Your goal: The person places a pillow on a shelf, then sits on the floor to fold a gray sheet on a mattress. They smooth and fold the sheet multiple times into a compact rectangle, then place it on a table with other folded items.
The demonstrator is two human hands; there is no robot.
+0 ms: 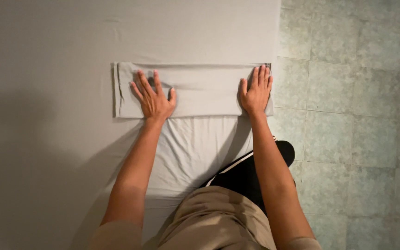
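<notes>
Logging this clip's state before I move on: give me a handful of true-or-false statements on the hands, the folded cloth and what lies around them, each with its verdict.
1. Both hands lie flat, palms down, on the folded grey cloth. True.
2. The left hand holds the cloth lifted off the surface. False: the cloth lies flat on the grey sheet, with the hand pressed on top.
3. The right hand rests near the cloth's right end. True.
4. The folded cloth is bright red. False: it is grey, much like the sheet beneath.
5. A tiled floor shows to the right of the sheet. True.
</notes>
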